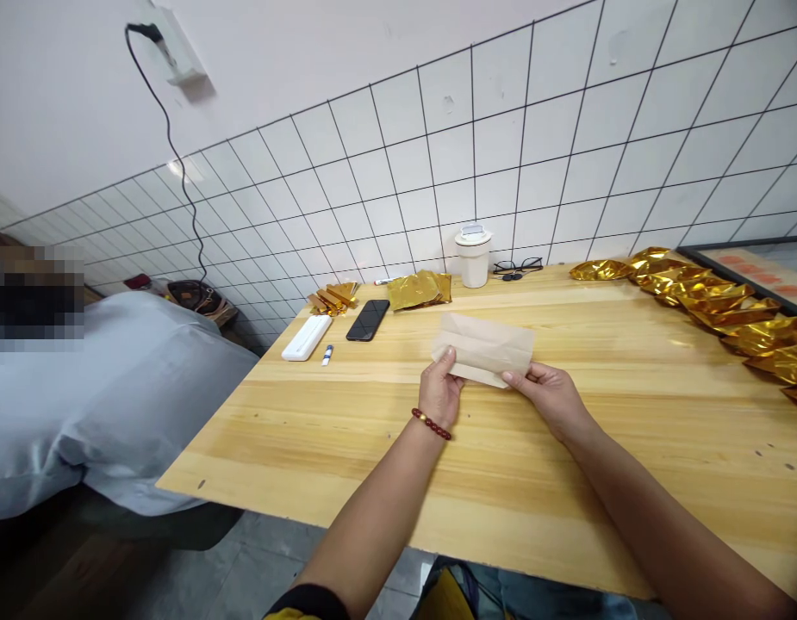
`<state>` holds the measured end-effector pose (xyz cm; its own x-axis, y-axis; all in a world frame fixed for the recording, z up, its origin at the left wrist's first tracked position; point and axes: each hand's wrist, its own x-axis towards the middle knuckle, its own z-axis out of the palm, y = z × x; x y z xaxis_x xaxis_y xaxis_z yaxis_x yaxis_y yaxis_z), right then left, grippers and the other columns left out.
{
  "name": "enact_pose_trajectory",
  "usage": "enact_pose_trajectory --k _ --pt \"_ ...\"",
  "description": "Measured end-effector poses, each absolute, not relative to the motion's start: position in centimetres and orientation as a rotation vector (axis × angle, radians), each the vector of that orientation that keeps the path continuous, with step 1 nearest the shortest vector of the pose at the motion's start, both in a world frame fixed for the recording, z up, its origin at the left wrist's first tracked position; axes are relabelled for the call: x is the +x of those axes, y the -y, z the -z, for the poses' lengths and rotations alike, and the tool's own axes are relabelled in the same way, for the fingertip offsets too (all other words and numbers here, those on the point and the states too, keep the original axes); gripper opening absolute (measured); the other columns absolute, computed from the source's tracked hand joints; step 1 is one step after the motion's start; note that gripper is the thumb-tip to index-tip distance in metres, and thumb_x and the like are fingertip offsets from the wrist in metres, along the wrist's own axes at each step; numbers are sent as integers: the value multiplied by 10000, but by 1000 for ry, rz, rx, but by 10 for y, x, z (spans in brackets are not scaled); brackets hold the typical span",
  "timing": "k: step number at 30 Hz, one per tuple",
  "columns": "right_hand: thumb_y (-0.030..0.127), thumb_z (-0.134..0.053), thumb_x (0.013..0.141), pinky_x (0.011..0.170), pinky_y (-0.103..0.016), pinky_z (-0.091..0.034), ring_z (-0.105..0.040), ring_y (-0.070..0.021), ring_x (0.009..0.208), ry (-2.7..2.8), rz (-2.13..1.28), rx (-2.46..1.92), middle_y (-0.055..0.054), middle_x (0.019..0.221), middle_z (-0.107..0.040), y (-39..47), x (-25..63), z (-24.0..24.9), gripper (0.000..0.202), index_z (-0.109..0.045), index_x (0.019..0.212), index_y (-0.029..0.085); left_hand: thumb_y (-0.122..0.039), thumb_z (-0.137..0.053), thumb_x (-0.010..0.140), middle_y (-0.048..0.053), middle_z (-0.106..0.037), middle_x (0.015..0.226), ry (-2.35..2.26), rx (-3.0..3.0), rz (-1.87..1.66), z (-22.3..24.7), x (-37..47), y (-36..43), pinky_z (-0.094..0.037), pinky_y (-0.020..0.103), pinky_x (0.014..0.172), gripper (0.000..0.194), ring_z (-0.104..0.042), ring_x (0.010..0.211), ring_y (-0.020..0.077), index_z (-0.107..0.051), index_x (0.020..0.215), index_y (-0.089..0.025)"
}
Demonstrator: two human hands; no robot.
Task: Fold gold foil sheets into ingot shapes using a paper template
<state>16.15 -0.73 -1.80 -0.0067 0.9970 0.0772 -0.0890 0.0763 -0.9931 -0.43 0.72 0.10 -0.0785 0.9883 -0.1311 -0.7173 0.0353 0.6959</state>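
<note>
Bright, even light washes the bench (346, 439), pale glare sits left on the tiled wall (437, 155), and the gold foil (714, 297) glints hard! Shadow hugs the socket (178, 52), lower left is murky, edges stretch, 1 pixelated patch (33, 297) far left.

No readable text. A white oblong device (307, 337), left of centre, bears a faint line of print, too small to read. Just right of it, a small blue-and-white tube (327, 354) shows no legible lettering. At the right edge, red marks on a dark-edged panel (763, 269) are indistinct.
</note>
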Motion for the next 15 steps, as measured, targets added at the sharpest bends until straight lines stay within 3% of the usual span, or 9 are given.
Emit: enact_pose_trajectory --k 8,15 --pt "566 -786 610 766 -353 -497 -649 -217 763 1143 -1201 -1095 -29 772 -729 6 162 19 380 -695 682 204 -237 -646 811 93 -725 1046 -692 280 -1517 -2 -9 -14 -542 294 830 197 -657 991 184 -693 979 -144" --pt "665 -706 635 656 -304 -459 -563 -172 646 1190 -1103 -1154 -23 642 -645 2 162 18 475 -645 639 194 -251 -612 838 92 -734 986 -686 243 -1487 -4 -10 -14 -540 329 853 197 -671 948 189 -682 986 -142"
